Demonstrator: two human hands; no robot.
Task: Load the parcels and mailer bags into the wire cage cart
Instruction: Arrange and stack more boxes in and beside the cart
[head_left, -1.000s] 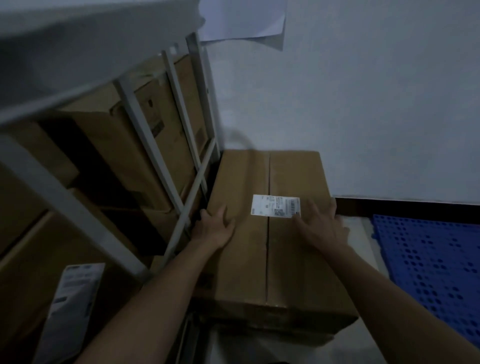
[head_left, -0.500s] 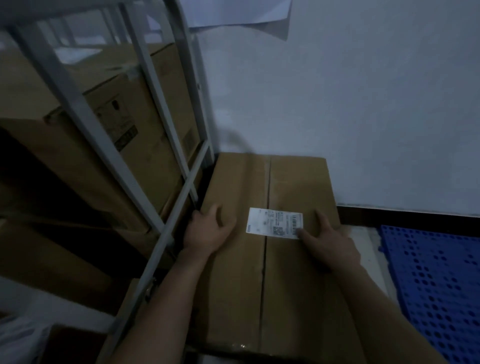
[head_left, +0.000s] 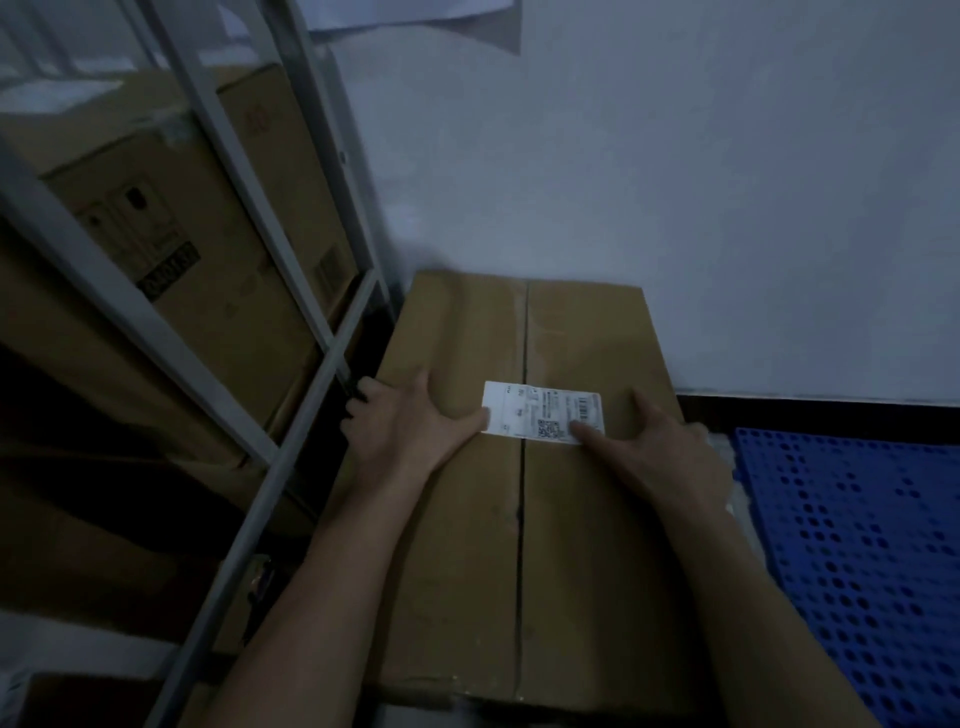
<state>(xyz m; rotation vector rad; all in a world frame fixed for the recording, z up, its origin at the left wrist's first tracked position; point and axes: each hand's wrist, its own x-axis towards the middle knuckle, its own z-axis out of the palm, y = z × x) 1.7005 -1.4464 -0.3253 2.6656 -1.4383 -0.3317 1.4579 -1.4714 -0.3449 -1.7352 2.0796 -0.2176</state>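
Note:
A large brown cardboard box (head_left: 571, 545) with a taped centre seam and a white shipping label (head_left: 524, 410) lies flat against the wall, right beside the wire cage cart (head_left: 291, 457). My left hand (head_left: 410, 421) is on the box's left side. Its outer fingers curl over the left edge next to the cart's bar and its thumb touches the label. My right hand (head_left: 660, 447) lies spread on the box top, with its thumb on the label and its outer fingers reaching the right edge.
The cart's white metal bars run along the left, with several stacked cardboard boxes (head_left: 208, 234) behind them. A blue perforated plastic pallet (head_left: 857, 545) lies on the floor at right. The white wall (head_left: 675, 182) stands directly behind the box.
My left fingers have hooked over the box's left edge and its thumb has slid to the label. My right thumb has moved onto the label. The view has come closer to the box.

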